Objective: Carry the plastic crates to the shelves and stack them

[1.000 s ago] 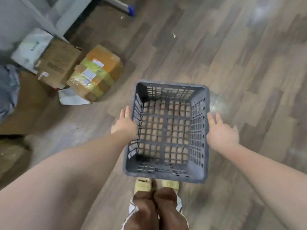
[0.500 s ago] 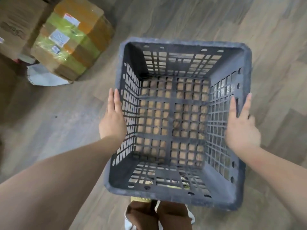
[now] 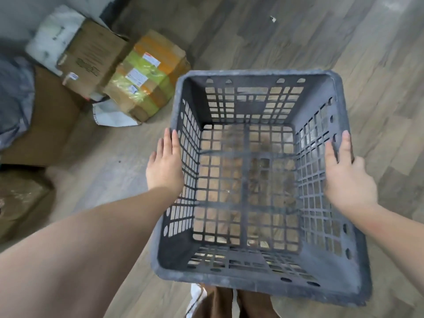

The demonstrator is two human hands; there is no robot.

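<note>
An empty grey plastic crate (image 3: 257,76) with lattice walls and floor fills the middle of the head view, held up above the wooden floor. My left hand (image 3: 166,167) presses flat against the outside of its left wall. My right hand (image 3: 346,173) presses flat against the outside of its right wall, fingers pointing forward. The crate is clamped between both palms. My legs show below its near edge. No shelves are in view.
A taped cardboard parcel with yellow and orange tape (image 3: 146,76) lies on the floor at the upper left. Beside it are a brown cardboard box (image 3: 91,56), white packaging (image 3: 55,35) and flat cardboard (image 3: 46,125). Bare wooden floor (image 3: 298,31) stretches ahead and to the right.
Both hands closed in on the crate's sides and lifted it; it now sits higher and larger in view. The view has tilted up, showing more of the boxes at left.
</note>
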